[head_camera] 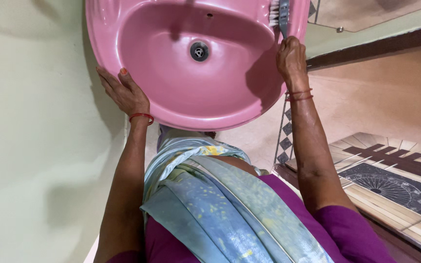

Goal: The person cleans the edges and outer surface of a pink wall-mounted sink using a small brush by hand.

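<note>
Scrubbing brush, grey-handled with white bristles, set against the upper right rim of a glossy pink wash basin; the rim-scrubbing step appears in hand, and moving on calls for firm bristle pressure along the rim. Right hand is clenched around the handle; left hand lies open, bracing the basin's outer left edge beside a pale green wall.

A glossy pink oval washbasin with a metal drain at its middle; a grey-handled brush with white bristles stands upright against its inner rim at the right side
</note>
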